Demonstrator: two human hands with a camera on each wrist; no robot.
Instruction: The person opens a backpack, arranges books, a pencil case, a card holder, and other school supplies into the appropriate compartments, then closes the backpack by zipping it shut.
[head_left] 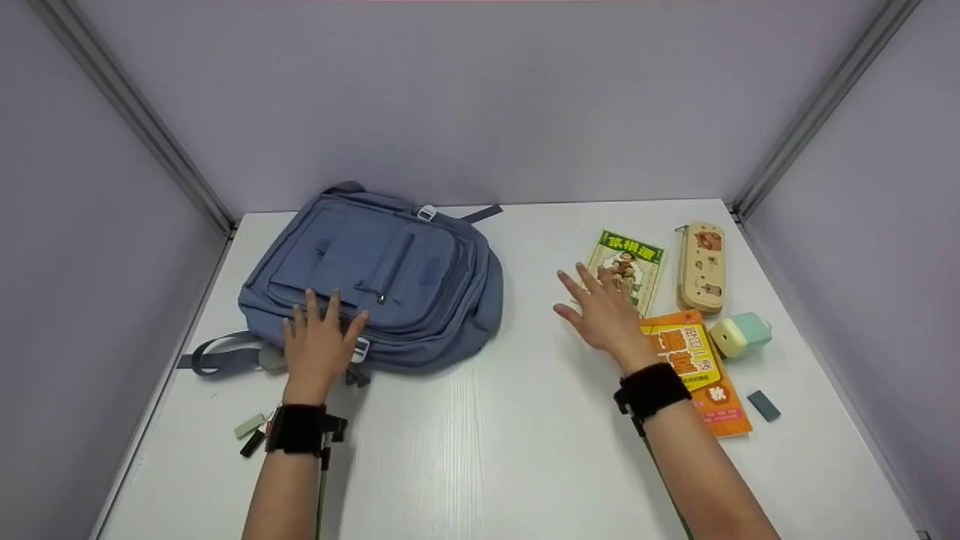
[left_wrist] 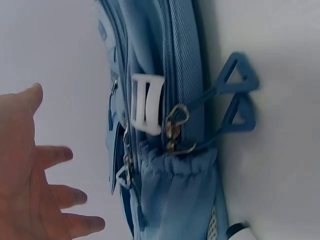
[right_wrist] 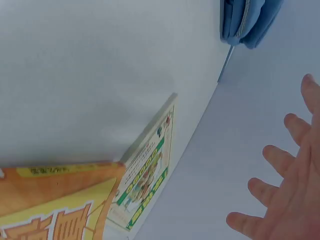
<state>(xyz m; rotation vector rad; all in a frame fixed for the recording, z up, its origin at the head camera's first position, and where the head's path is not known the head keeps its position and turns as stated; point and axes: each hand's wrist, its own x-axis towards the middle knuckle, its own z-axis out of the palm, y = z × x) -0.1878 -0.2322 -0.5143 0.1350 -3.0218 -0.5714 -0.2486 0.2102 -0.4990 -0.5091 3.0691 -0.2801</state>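
Observation:
A blue backpack (head_left: pixel 367 262) lies on the white table, its zippers and a white buckle (left_wrist: pixel 147 104) facing the left wrist camera. Over its near left edge is my left hand (head_left: pixel 319 345), fingers spread and holding nothing; the left wrist view shows a gap between the fingers and the bag. My right hand (head_left: pixel 606 315) is held with fingers spread above the table, its fingertips overlapping a green-and-cream book (head_left: pixel 630 262) in the head view. Just beside that wrist lies an orange book (head_left: pixel 724 409), partly covered by the hand and wrist.
At the right stand a cream pencil case (head_left: pixel 703 266), a mint-and-yellow pencil sharpener-like block (head_left: pixel 741 334) and a dark grey eraser-like piece (head_left: pixel 764 406). Small pale (head_left: pixel 249 426) and black pieces lie by the left wrist. A bag strap (head_left: pixel 225 361) trails left. Grey panels enclose the table.

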